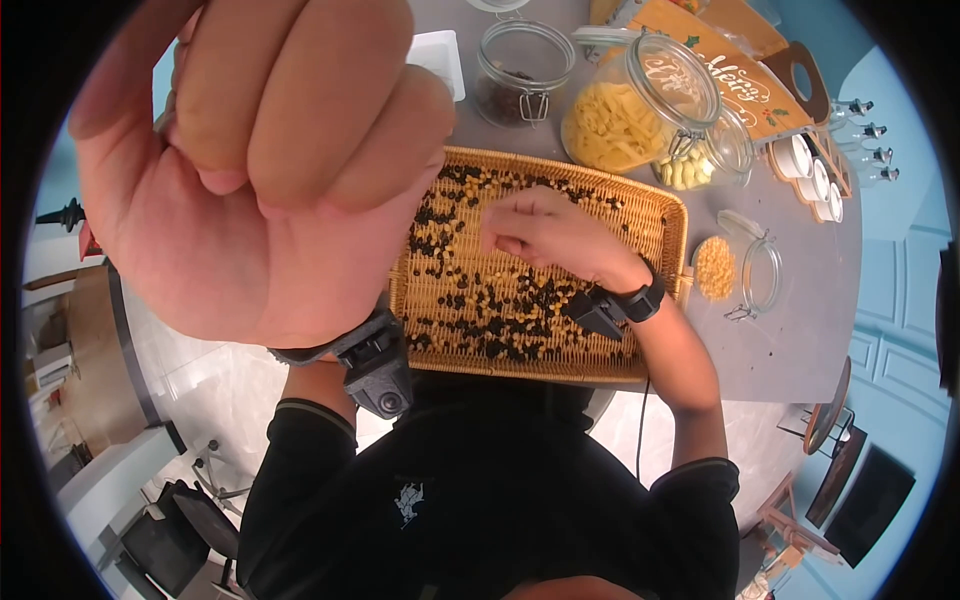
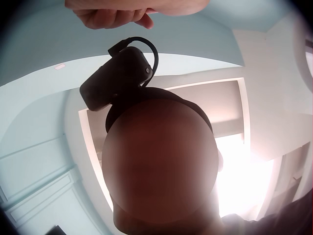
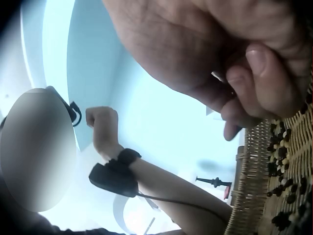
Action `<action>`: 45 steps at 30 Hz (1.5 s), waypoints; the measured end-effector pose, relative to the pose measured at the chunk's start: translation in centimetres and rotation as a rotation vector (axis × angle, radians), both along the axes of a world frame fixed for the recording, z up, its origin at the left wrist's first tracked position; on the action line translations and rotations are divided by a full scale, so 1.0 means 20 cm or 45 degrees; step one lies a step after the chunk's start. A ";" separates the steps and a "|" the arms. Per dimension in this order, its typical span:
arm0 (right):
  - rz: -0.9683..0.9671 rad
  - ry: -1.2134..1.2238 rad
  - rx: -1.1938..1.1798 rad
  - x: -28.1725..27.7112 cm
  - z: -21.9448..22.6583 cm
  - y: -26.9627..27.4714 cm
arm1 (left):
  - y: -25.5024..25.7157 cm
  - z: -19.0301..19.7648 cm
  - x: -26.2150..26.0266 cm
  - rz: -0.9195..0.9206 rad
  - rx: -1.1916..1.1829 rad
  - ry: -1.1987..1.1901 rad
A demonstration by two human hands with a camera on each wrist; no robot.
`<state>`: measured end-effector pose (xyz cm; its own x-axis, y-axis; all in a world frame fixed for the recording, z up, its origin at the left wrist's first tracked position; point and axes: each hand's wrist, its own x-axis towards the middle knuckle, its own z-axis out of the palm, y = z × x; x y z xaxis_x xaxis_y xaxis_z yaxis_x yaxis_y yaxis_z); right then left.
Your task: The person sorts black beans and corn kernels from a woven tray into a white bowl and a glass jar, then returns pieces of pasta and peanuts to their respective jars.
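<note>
My left hand point(image 1: 270, 160) is raised close to the head camera, its fingers curled toward the palm. No object shows in it; in the left wrist view its curled fingers point(image 2: 115, 18) appear at the top edge. Below, the right hand point(image 1: 555, 235) hangs over a rectangular wicker tray point(image 1: 652, 235), fingers bent and drawn together. The right wrist view shows those bent fingers point(image 3: 259, 83) beside the tray's woven wall, with no bean visible in them. Mixed black and yellow beans point(image 1: 500, 310) lie scattered across the tray.
Behind the tray stand a jar of dark contents point(image 1: 520, 85), an open jar of pasta point(image 1: 615, 125) and a smaller jar of pale pieces point(image 1: 690, 168). To the right is an open jar of yellow grains point(image 1: 715, 268). White cups point(image 1: 815, 178) sit farther right.
</note>
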<state>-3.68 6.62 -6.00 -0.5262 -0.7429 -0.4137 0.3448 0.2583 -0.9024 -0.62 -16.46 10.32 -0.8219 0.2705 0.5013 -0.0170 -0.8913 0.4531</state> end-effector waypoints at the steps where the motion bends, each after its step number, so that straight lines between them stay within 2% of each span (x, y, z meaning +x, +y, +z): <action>1: 0.046 0.152 0.044 0.01 -0.03 -0.01 | 0.01 0.00 0.00 0.007 0.008 0.002; 4: 0.044 0.650 -0.024 0.08 -0.07 -0.04 | 0.00 0.00 0.00 0.001 0.012 -0.003; 7: 0.290 0.820 0.225 0.13 0.03 -0.06 | 0.00 0.00 -0.01 -0.034 -0.001 0.016; 8: 0.353 1.086 0.186 0.14 -0.04 -0.06 | 0.00 0.00 -0.01 -0.037 -0.007 0.021; 11: 0.488 1.367 0.222 0.16 -0.11 -0.07 | -0.01 0.00 -0.01 -0.029 -0.020 0.024; 14: 0.595 1.506 0.275 0.18 -0.13 -0.08 | 0.00 0.00 -0.01 -0.022 -0.012 0.019; 20: 0.604 1.744 0.228 0.24 -0.14 -0.09 | 0.00 -0.01 -0.02 -0.051 -0.018 0.037; 23: 0.663 1.669 0.431 0.24 -0.10 -0.11 | 0.00 -0.01 -0.01 -0.051 -0.025 0.025; 26: 0.517 1.396 0.404 0.21 -0.13 -0.10 | 0.00 -0.01 -0.01 -0.050 -0.028 0.016; 29: 0.143 0.775 0.193 0.15 0.02 -0.09 | 0.00 0.01 0.00 -0.036 -0.021 0.001; 31: -0.018 0.896 -0.297 0.03 -0.12 -0.09 | 0.00 0.02 0.00 -0.039 -0.014 -0.008; 33: -0.025 -0.539 -0.415 -0.05 -0.04 0.04 | 0.00 0.02 0.00 -0.032 -0.002 -0.027; 34: -0.170 -0.533 -0.399 -0.03 0.01 0.03 | 0.00 0.02 0.00 -0.021 0.006 -0.045; 37: -0.321 -0.401 -0.308 -0.04 0.08 0.03 | -0.01 0.02 0.00 -0.011 -0.011 -0.066; 41: 0.044 0.359 0.204 -0.03 0.06 0.04 | 0.00 0.03 -0.01 0.007 -0.037 -0.103; 44: 0.523 0.815 0.344 0.00 0.11 0.07 | 0.00 0.02 -0.01 0.026 -0.044 -0.119; 45: 0.580 0.889 0.354 0.01 0.09 0.08 | 0.00 0.02 -0.01 0.029 -0.045 -0.123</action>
